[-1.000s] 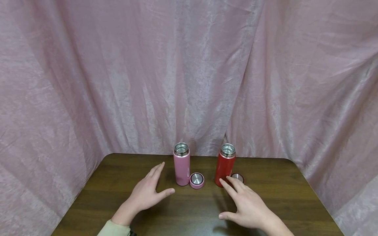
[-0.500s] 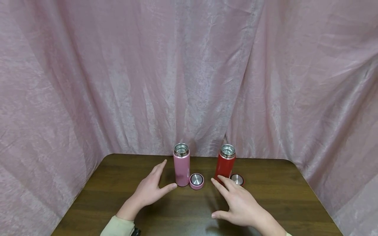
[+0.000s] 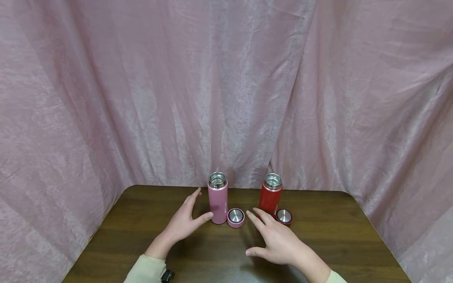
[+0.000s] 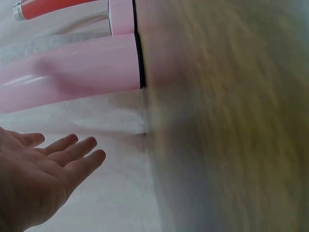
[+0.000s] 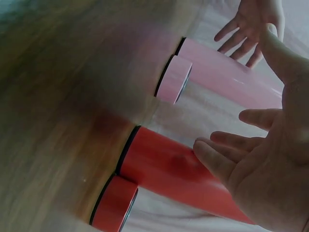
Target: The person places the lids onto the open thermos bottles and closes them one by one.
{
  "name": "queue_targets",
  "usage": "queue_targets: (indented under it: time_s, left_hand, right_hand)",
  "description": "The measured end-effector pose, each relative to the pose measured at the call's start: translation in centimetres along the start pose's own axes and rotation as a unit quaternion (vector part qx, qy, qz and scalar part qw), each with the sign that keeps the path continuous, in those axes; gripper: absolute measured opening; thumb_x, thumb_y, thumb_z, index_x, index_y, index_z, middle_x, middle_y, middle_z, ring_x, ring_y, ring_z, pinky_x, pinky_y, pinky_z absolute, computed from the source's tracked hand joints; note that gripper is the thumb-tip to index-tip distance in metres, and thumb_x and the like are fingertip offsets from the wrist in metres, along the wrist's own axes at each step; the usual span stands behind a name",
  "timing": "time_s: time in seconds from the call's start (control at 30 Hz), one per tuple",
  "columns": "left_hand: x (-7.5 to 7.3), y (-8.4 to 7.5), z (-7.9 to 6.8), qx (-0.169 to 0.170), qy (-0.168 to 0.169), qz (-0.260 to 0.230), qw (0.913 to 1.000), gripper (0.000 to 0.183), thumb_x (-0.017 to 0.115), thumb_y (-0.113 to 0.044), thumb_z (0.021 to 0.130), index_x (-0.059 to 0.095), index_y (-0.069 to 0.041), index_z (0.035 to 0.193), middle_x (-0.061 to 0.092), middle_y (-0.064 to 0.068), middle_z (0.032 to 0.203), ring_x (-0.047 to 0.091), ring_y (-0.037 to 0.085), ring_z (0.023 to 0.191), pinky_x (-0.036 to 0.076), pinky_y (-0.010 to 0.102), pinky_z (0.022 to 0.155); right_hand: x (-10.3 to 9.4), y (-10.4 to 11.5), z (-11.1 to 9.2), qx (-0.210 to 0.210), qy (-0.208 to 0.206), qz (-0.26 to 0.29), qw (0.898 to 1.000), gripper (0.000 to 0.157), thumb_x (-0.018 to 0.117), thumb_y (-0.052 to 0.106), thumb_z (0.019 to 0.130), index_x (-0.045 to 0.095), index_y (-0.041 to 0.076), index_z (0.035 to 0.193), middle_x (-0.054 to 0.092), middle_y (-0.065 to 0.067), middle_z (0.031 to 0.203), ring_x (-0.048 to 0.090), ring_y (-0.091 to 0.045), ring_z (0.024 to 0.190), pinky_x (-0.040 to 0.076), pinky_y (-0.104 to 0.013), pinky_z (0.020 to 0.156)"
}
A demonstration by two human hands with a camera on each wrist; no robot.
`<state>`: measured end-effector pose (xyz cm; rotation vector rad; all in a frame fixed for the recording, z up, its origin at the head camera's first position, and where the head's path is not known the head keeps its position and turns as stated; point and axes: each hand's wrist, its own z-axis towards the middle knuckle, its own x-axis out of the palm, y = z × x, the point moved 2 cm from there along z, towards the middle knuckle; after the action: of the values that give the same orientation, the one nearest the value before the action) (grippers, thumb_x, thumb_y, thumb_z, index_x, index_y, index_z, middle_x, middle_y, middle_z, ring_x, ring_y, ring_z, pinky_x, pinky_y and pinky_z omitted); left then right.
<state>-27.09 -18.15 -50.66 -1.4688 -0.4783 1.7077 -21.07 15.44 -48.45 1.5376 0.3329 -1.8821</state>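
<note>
With the pink bottle (image 3: 218,202) upright on the table (image 3: 120,232), I hold my left hand (image 3: 182,222) spread just left of it and my right hand (image 3: 277,241), also spread, nearer me to its right, where the pink lid (image 3: 236,217), red bottle (image 3: 270,199) and red lid (image 3: 284,216) sit in turn.

No text, label, brand, number or sign can be read: not on the pink bottle (image 3: 218,206) just right of the left hand (image 3: 182,222), nor on the red bottle (image 3: 270,199), partly hidden behind the right hand (image 3: 277,239).
</note>
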Motion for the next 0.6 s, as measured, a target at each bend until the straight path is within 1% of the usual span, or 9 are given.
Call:
queue_targets:
  time_s: [0.1, 0.17, 0.27, 0.3, 0.4, 0.53, 0.6]
  left_hand:
    - [0.2, 0.0, 0.4, -0.004, 0.003, -0.046, 0.9989, 0.103, 0.084, -0.049, 0.099, 0.028, -0.009, 0.176, 0.043, 0.021, 0.172, 0.045, 0.042, 0.157, 0.040, 0.062, 0.126]
    - [0.3, 0.0, 0.6, -0.002, 0.001, -0.073, 0.9973, 0.102, 0.085, -0.044, 0.100, 0.027, -0.007, 0.175, 0.044, 0.023, 0.171, 0.045, 0.043, 0.156, 0.040, 0.062, 0.126]
    - [0.5, -0.1, 0.9, 0.002, -0.001, -0.100, 0.9950, 0.101, 0.085, -0.041, 0.100, 0.027, -0.007, 0.175, 0.045, 0.023, 0.170, 0.046, 0.042, 0.156, 0.041, 0.063, 0.125]
    - [0.5, -0.1, 0.9, 0.004, -0.002, -0.105, 0.9944, 0.101, 0.085, -0.041, 0.100, 0.027, -0.007, 0.175, 0.045, 0.023, 0.170, 0.046, 0.043, 0.156, 0.041, 0.064, 0.125]
    - [0.8, -0.1, 1.2, -0.003, -0.001, -0.115, 0.9934, 0.101, 0.086, -0.042, 0.099, 0.028, -0.010, 0.176, 0.046, 0.020, 0.170, 0.046, 0.040, 0.157, 0.041, 0.063, 0.125]
    - [1.0, 0.1, 1.6, -0.013, -0.004, -0.115, 0.9933, 0.102, 0.087, -0.044, 0.098, 0.030, -0.010, 0.175, 0.049, 0.020, 0.169, 0.048, 0.039, 0.155, 0.043, 0.062, 0.124]
    - [1.2, 0.1, 1.8, -0.012, -0.005, -0.121, 0.9926, 0.102, 0.087, -0.043, 0.098, 0.030, -0.008, 0.174, 0.051, 0.021, 0.167, 0.050, 0.040, 0.154, 0.044, 0.062, 0.124]
  right_hand:
    - [0.2, 0.1, 0.6, 0.001, 0.007, 0.009, 1.000, 0.106, 0.091, 0.059, 0.088, 0.044, 0.009, 0.169, 0.048, -0.022, 0.166, 0.055, -0.039, 0.149, 0.058, -0.054, 0.109]
    - [0.4, 0.0, 1.0, 0.001, 0.013, 0.009, 1.000, 0.106, 0.090, 0.060, 0.089, 0.044, 0.009, 0.169, 0.048, -0.022, 0.166, 0.054, -0.039, 0.149, 0.058, -0.054, 0.109]
    - [0.6, 0.0, 1.4, -0.001, 0.017, 0.010, 1.000, 0.105, 0.090, 0.060, 0.089, 0.044, 0.008, 0.169, 0.049, -0.024, 0.165, 0.054, -0.040, 0.149, 0.059, -0.054, 0.108]
    - [0.7, 0.0, 1.6, 0.000, 0.019, 0.011, 1.000, 0.105, 0.090, 0.060, 0.089, 0.044, 0.008, 0.169, 0.049, -0.025, 0.165, 0.054, -0.041, 0.148, 0.059, -0.054, 0.107]
    - [0.9, 0.1, 1.9, 0.004, 0.022, 0.012, 1.000, 0.105, 0.089, 0.060, 0.090, 0.044, 0.007, 0.169, 0.050, -0.025, 0.164, 0.055, -0.040, 0.148, 0.061, -0.055, 0.104]
    - [1.1, 0.2, 2.5, 0.010, 0.026, 0.012, 1.000, 0.105, 0.089, 0.059, 0.090, 0.044, 0.006, 0.169, 0.050, -0.025, 0.164, 0.054, -0.040, 0.148, 0.063, -0.055, 0.101]
    - [1.2, 0.3, 2.9, 0.010, 0.028, 0.011, 0.999, 0.105, 0.089, 0.059, 0.090, 0.045, 0.005, 0.168, 0.050, -0.025, 0.163, 0.054, -0.041, 0.148, 0.063, -0.055, 0.100]
